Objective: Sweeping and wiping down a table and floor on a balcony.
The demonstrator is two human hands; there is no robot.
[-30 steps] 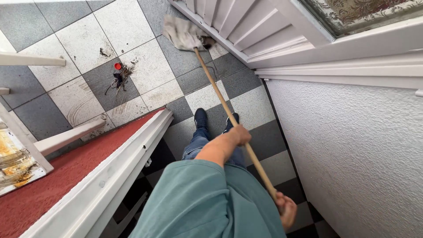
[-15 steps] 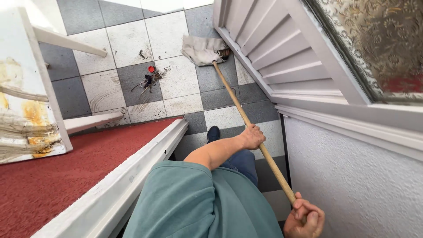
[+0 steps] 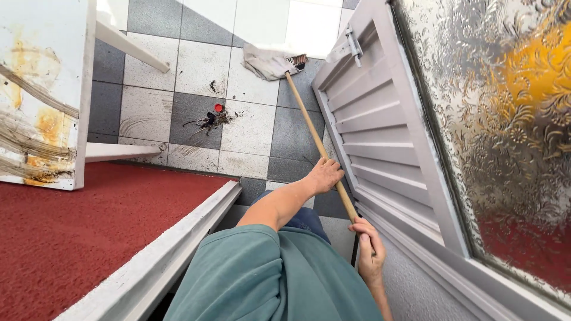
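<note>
Sweep stroke under way, I'd say: left hand (image 3: 324,176) and right hand (image 3: 370,251) both wrapped around long wooden broom handle (image 3: 309,123). Cloth-covered broom head (image 3: 270,61) rests on grey-and-white checked floor tiles (image 3: 253,128), right of small debris pile with red cap (image 3: 211,117). Next move calls for dragging head leftward toward pile.

Smooth wooden broom handle (image 3: 309,125); matt cloth (image 3: 264,61); textured glass pane (image 3: 505,131).

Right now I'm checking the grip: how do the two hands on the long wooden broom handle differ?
The left hand sits further down the long wooden broom handle, with its arm stretched forward. The right hand grips the top end, close to the body beside the white louvred door. Both are closed round the handle.
</note>
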